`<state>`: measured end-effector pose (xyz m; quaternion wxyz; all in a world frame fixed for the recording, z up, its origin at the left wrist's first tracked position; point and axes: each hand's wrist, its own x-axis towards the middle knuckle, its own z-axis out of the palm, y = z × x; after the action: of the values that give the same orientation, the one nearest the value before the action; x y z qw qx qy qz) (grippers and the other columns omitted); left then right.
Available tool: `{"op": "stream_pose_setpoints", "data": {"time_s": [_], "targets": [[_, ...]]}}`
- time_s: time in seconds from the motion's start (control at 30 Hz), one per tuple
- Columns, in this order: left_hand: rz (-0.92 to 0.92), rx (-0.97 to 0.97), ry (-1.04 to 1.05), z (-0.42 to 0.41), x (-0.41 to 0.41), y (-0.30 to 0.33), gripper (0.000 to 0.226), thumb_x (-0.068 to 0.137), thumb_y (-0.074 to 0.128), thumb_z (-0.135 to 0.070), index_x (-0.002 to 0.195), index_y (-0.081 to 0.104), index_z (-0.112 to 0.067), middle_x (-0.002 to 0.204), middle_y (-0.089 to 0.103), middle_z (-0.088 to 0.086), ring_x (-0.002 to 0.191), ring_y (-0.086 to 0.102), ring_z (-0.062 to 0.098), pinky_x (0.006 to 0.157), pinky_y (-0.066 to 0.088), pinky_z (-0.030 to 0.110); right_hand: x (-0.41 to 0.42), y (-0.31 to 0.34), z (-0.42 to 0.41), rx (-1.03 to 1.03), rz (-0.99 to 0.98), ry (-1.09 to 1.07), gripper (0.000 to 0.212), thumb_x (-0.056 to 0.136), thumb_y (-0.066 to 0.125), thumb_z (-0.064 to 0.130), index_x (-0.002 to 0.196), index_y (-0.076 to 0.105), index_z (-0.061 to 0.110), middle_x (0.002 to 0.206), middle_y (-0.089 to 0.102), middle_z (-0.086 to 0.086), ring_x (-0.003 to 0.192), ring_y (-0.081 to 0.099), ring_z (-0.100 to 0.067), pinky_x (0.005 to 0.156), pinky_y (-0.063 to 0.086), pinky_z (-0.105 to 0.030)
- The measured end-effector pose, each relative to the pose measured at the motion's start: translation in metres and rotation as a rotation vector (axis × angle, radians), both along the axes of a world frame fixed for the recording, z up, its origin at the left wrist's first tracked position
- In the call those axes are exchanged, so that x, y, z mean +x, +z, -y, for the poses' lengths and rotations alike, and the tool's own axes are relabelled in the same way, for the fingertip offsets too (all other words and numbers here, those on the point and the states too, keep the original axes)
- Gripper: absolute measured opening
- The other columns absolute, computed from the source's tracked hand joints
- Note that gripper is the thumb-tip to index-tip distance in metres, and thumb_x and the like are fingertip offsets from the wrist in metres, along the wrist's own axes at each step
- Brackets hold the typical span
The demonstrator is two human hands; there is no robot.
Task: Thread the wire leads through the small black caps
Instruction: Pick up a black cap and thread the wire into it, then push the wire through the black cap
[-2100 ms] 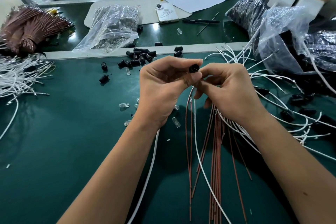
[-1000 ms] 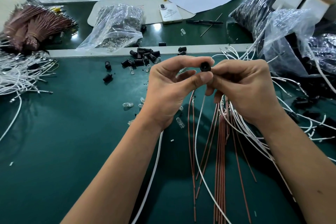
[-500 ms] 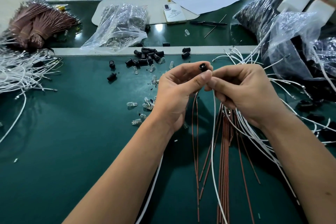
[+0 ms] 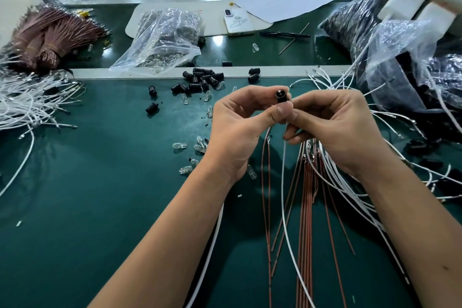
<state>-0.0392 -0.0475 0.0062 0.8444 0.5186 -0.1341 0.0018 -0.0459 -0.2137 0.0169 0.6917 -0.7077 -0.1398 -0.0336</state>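
The black cap [image 4: 281, 97] is pinched upright by the left hand [image 4: 240, 130], its open end up. A white wire [image 4: 283, 182] is pinched just below it by the right hand [image 4: 335, 127] and hangs toward the near edge.

I am looking at a green counter [image 4: 87, 195]. Loose black caps [image 4: 202, 80] are lying in a heap near its far edge, with small clear bulbs [image 4: 180, 145] scattering nearer me. White wires [image 4: 27, 102] are piling at the left, brown wires [image 4: 306, 220] are running toward me, and a clear bag [image 4: 162, 37], a phone [image 4: 237, 21] and a paper sheet [image 4: 282, 2] are sitting beyond
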Motion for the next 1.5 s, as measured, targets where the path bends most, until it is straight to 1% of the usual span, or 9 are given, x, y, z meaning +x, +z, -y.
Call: {"op": "stream_pose_setpoints", "data": {"time_s": [0.17, 0.43, 0.53, 0.7, 0.9, 1.03, 1.1, 1.23, 1.5], "targets": [[0.008, 0.021, 0.017, -0.0002, -0.0012, 0.002, 0.019, 0.076, 0.076, 0.004, 0.092, 0.073, -0.005, 0.092, 0.072, 0.014, 0.091, 0.067, 0.024, 0.083, 0.056, 0.031, -0.0009, 0.0008, -0.0026, 0.027, -0.01, 0.017, 0.009, 0.084, 0.075, 0.011, 0.091, 0.076, 0.006, 0.069, 0.074, -0.009, 0.06, 0.073, -0.019, 0.057, 0.059, -0.023], [0.03, 0.033, 0.036, 0.0001, -0.0012, 0.0039, 0.021, 0.074, 0.077, 0.005, 0.093, 0.073, -0.003, 0.093, 0.068, 0.019, 0.091, 0.06, 0.031, 0.089, 0.053, 0.042, -0.0023, 0.0013, -0.0035, 0.033, 0.001, 0.042, 0.012, 0.083, 0.073, 0.012, 0.093, 0.075, 0.006, 0.071, 0.075, -0.006, 0.063, 0.075, -0.019, 0.06, 0.06, -0.024], [0.062, 0.052, 0.03, -0.0008, -0.0013, 0.0045, 0.023, 0.075, 0.077, 0.009, 0.093, 0.073, -0.004, 0.087, 0.071, 0.011, 0.085, 0.063, 0.022, 0.089, 0.055, 0.035, -0.0022, 0.0012, -0.0045, 0.046, 0.014, 0.034, 0.012, 0.083, 0.074, 0.013, 0.093, 0.075, 0.006, 0.07, 0.075, -0.008, 0.064, 0.075, -0.021, 0.061, 0.061, -0.025], [0.118, 0.06, 0.013, -0.0026, -0.0019, 0.0057, 0.03, 0.075, 0.076, 0.014, 0.088, 0.077, -0.013, 0.087, 0.075, 0.002, 0.083, 0.068, 0.013, 0.084, 0.055, 0.027, -0.0022, 0.0011, -0.0052, 0.078, 0.028, 0.057, 0.008, 0.084, 0.075, 0.015, 0.09, 0.08, 0.017, 0.074, 0.076, -0.011, 0.068, 0.077, -0.024, 0.063, 0.062, -0.027], [0.177, 0.032, -0.032, -0.0038, -0.0024, 0.0073, 0.037, 0.074, 0.073, 0.018, 0.083, 0.079, -0.017, 0.087, 0.076, 0.001, 0.081, 0.068, 0.014, 0.078, 0.056, 0.025, -0.0012, -0.0018, -0.0057, 0.082, 0.057, 0.051, 0.01, 0.086, 0.074, 0.011, 0.095, 0.077, 0.01, 0.078, 0.078, -0.011, 0.073, 0.078, -0.027, 0.067, 0.063, -0.029], [0.189, 0.013, -0.048, -0.0033, -0.003, 0.0069, 0.039, 0.075, 0.071, 0.02, 0.082, 0.079, -0.018, 0.085, 0.075, 0.001, 0.079, 0.069, 0.014, 0.075, 0.058, 0.027, -0.0024, -0.0016, -0.0074, 0.095, 0.09, 0.059, 0.011, 0.086, 0.074, 0.011, 0.091, 0.08, 0.018, 0.079, 0.078, -0.009, 0.074, 0.079, -0.026, 0.067, 0.063, -0.028], [0.189, 0.005, -0.06, -0.0036, -0.0028, 0.0068, 0.039, 0.075, 0.069, 0.021, 0.081, 0.079, -0.017, 0.085, 0.075, 0.002, 0.078, 0.069, 0.014, 0.074, 0.058, 0.027, -0.0024, -0.0017, -0.0075, 0.093, 0.094, 0.055, 0.009, 0.085, 0.075, 0.011, 0.091, 0.079, 0.017, 0.079, 0.078, -0.009, 0.074, 0.079, -0.025, 0.067, 0.063, -0.028], [0.186, -0.007, -0.072, -0.0045, -0.002, 0.0059, 0.038, 0.075, 0.068, 0.022, 0.082, 0.078, -0.013, 0.085, 0.075, 0.003, 0.078, 0.069, 0.016, 0.075, 0.058, 0.028, -0.0018, -0.0025, -0.0072, 0.068, 0.091, 0.056, 0.009, 0.085, 0.073, 0.011, 0.093, 0.074, 0.008, 0.077, 0.077, -0.009, 0.073, 0.078, -0.025, 0.068, 0.063, -0.029], [0.153, -0.018, -0.025, -0.004, -0.0016, 0.0062, 0.032, 0.072, 0.071, 0.017, 0.081, 0.078, -0.013, 0.087, 0.075, 0.007, 0.082, 0.069, 0.019, 0.083, 0.056, 0.033, 0.0009, -0.0038, -0.0052, 0.016, 0.084, 0.061, 0.01, 0.086, 0.074, 0.012, 0.093, 0.074, 0.006, 0.072, 0.075, -0.01, 0.069, 0.076, -0.024, 0.064, 0.062, -0.029]]}}
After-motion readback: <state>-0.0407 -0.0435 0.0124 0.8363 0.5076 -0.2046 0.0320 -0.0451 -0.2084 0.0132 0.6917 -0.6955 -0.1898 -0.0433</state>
